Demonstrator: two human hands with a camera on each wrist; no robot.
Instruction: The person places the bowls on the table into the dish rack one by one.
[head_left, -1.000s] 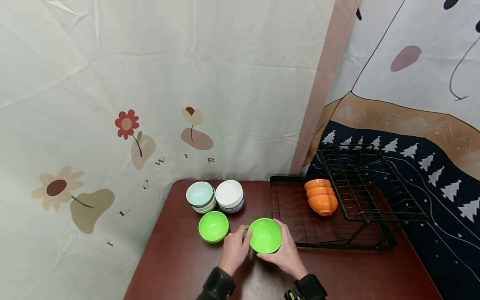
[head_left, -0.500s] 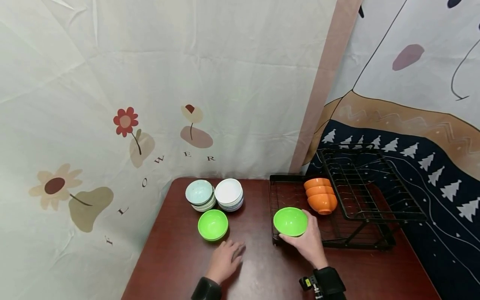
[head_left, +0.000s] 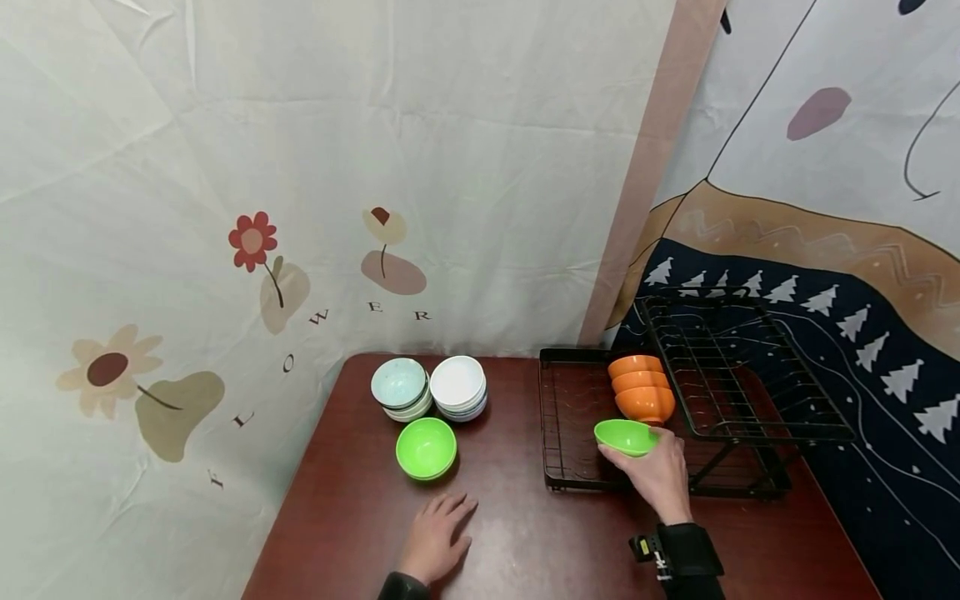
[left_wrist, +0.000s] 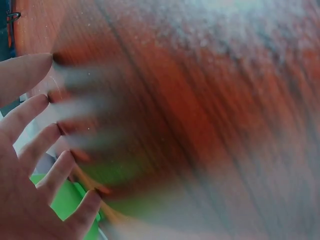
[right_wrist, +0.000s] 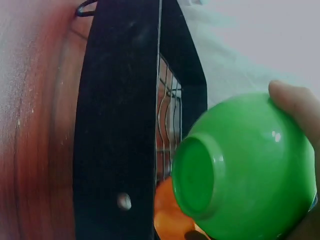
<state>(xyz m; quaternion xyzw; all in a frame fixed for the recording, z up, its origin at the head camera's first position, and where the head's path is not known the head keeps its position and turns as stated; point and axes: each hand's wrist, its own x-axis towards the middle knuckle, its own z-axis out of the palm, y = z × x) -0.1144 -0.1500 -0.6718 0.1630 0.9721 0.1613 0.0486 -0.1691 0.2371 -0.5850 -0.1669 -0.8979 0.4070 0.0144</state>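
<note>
A bright green bowl (head_left: 624, 437) is gripped at its rim by my right hand (head_left: 661, 472), tilted over the lower tier of a black wire dish rack (head_left: 573, 481). Its round foot shows in the right wrist view, where the bowl (right_wrist: 255, 165) hangs beside the rack's dark side rail (right_wrist: 117, 120). Just behind it, several orange bowls (head_left: 643, 403) lean on their sides in a row in the rack. My left hand (head_left: 435, 537) rests on the table with its fingers spread, fingertips touching the wood in the left wrist view. Ahead of that hand sits another green bowl (head_left: 426, 450).
Behind the green bowl on the table stand a stack topped by a pale blue bowl (head_left: 399, 384) and a stack topped by a white bowl (head_left: 457, 382). The rack's raised upper tier (head_left: 750, 375) overhangs the right side. A fabric-covered wall closes off the back.
My right hand has carried the green bowl rightward from the table to over the rack and tilted it. The left hand has let go of that bowl and drawn back to the left.
</note>
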